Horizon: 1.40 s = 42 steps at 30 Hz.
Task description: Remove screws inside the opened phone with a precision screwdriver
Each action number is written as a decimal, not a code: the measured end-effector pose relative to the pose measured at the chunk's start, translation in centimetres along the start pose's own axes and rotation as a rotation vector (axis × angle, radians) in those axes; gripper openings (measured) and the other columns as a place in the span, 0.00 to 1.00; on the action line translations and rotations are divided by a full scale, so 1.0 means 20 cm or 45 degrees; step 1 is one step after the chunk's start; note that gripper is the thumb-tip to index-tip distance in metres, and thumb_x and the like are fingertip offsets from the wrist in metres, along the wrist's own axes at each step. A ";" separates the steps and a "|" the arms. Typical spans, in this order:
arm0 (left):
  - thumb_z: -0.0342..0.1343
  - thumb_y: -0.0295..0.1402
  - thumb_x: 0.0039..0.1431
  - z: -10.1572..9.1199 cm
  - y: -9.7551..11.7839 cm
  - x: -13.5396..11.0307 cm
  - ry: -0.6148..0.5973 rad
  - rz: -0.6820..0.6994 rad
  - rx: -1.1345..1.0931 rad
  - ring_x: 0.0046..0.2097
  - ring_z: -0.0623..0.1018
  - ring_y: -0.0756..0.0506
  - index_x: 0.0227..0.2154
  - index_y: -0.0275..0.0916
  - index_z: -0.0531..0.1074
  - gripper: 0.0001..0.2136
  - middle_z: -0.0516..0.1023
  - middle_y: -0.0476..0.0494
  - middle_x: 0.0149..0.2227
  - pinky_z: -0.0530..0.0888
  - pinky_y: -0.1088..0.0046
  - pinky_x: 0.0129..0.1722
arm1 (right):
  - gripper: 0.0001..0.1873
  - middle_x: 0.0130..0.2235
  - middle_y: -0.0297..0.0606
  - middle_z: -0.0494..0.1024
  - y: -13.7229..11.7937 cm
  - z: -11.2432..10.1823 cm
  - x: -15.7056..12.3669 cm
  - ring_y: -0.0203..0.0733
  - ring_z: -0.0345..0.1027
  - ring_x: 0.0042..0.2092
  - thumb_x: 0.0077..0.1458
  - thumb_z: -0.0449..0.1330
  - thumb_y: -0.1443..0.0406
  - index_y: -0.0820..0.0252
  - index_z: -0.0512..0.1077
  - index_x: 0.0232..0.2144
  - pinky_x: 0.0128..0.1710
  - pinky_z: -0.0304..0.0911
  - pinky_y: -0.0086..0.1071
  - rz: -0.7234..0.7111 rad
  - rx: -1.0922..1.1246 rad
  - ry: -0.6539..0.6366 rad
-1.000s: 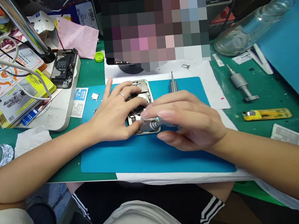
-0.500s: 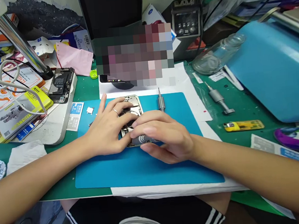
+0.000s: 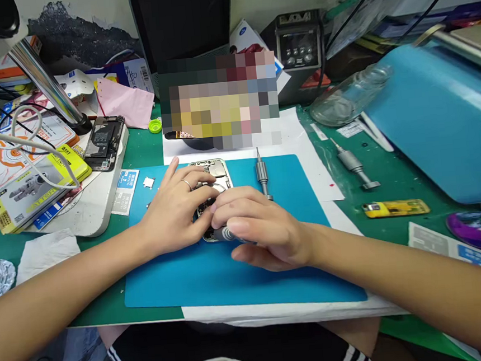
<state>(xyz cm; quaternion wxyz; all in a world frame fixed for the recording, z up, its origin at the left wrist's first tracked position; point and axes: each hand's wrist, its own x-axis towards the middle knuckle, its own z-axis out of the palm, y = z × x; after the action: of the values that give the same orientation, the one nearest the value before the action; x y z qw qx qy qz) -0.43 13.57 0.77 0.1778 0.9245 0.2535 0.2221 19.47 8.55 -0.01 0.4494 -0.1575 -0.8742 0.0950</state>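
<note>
An opened phone [image 3: 216,170] with its inner parts bare lies on the blue mat [image 3: 182,281]. My left hand [image 3: 178,208] rests over its left side, fingers spread across the frame, with a ring on one finger. My right hand [image 3: 265,226] is closed round a grey screwdriver [image 3: 225,234] above the phone's lower right part. The fingers hide the driver's tip. A second screwdriver [image 3: 262,173] lies on the mat right of the phone, and a small metal plate [image 3: 148,182] is to the left of my left hand.
Another opened phone [image 3: 104,142] lies on a white stand at left, beside a yellow battery box [image 3: 35,190]. To the right are a third screwdriver [image 3: 352,162], a yellow lighter [image 3: 395,208], a glass jar [image 3: 343,101] and a blue case [image 3: 436,113]. A blurred patch covers the back centre.
The whole view has shifted slightly, so the bench appears a little lower. My right hand keeps the screwdriver over the phone, its fingers slightly shifted; my left hand stays on the phone.
</note>
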 end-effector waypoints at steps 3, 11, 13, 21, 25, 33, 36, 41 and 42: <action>0.53 0.36 0.65 0.00 0.00 0.00 -0.012 0.001 -0.001 0.59 0.71 0.39 0.41 0.40 0.75 0.09 0.76 0.43 0.51 0.50 0.41 0.70 | 0.28 0.44 0.43 0.78 0.00 -0.01 0.00 0.45 0.70 0.52 0.68 0.49 0.70 0.60 0.50 0.68 0.52 0.71 0.43 0.038 0.031 -0.013; 0.51 0.34 0.66 0.00 0.00 0.00 0.006 -0.005 0.003 0.58 0.71 0.40 0.41 0.40 0.75 0.08 0.77 0.44 0.50 0.50 0.42 0.70 | 0.27 0.42 0.43 0.78 0.01 0.01 0.00 0.43 0.72 0.47 0.69 0.50 0.64 0.61 0.53 0.67 0.49 0.73 0.41 -0.010 0.017 0.073; 0.52 0.33 0.64 0.01 0.00 0.01 -0.002 0.001 0.010 0.58 0.71 0.40 0.41 0.40 0.75 0.08 0.77 0.44 0.51 0.49 0.42 0.70 | 0.28 0.43 0.44 0.79 0.00 0.02 -0.01 0.43 0.73 0.48 0.68 0.49 0.69 0.61 0.51 0.68 0.49 0.73 0.42 0.023 0.008 0.100; 0.51 0.35 0.66 0.01 0.00 0.00 0.002 0.004 0.007 0.59 0.71 0.40 0.42 0.40 0.75 0.09 0.77 0.43 0.50 0.51 0.43 0.70 | 0.29 0.38 0.40 0.77 0.02 0.03 0.00 0.41 0.71 0.43 0.69 0.50 0.64 0.59 0.49 0.69 0.46 0.72 0.39 -0.009 0.030 0.060; 0.54 0.34 0.64 0.02 -0.01 0.00 -0.005 0.029 0.012 0.60 0.70 0.40 0.42 0.40 0.74 0.08 0.77 0.43 0.50 0.51 0.43 0.70 | 0.28 0.41 0.43 0.78 0.01 0.02 0.01 0.42 0.72 0.46 0.68 0.49 0.71 0.60 0.51 0.68 0.47 0.73 0.40 0.012 0.009 0.053; 0.54 0.36 0.65 0.01 -0.01 0.00 -0.035 0.027 0.043 0.60 0.70 0.40 0.43 0.41 0.75 0.09 0.76 0.43 0.51 0.51 0.44 0.70 | 0.25 0.36 0.40 0.79 0.00 0.00 0.01 0.41 0.73 0.41 0.64 0.57 0.71 0.64 0.59 0.61 0.44 0.74 0.37 -0.045 -0.022 0.118; 0.54 0.36 0.65 0.01 -0.01 0.00 -0.029 0.033 0.049 0.60 0.70 0.40 0.43 0.41 0.75 0.08 0.76 0.43 0.51 0.51 0.44 0.70 | 0.21 0.42 0.46 0.80 0.00 0.00 0.02 0.44 0.73 0.47 0.65 0.54 0.71 0.65 0.60 0.59 0.47 0.75 0.40 -0.041 0.012 0.079; 0.55 0.35 0.65 0.01 -0.01 0.00 -0.027 0.034 0.049 0.60 0.70 0.39 0.43 0.40 0.75 0.08 0.76 0.42 0.51 0.51 0.44 0.70 | 0.20 0.41 0.44 0.80 0.00 -0.01 0.03 0.41 0.73 0.47 0.65 0.52 0.74 0.64 0.59 0.59 0.48 0.75 0.39 -0.007 0.035 0.067; 0.55 0.36 0.65 0.01 -0.01 0.00 -0.026 0.032 0.044 0.60 0.70 0.39 0.43 0.40 0.75 0.09 0.76 0.42 0.51 0.51 0.44 0.70 | 0.19 0.39 0.42 0.79 0.00 -0.01 0.03 0.40 0.73 0.44 0.65 0.53 0.73 0.62 0.61 0.57 0.47 0.75 0.38 -0.008 0.018 0.067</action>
<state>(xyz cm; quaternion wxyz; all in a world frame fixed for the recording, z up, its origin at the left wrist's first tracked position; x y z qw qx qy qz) -0.36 13.69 0.45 0.1616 0.9328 0.2439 0.2105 19.31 8.70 0.60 0.4735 -0.1538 -0.8620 0.0954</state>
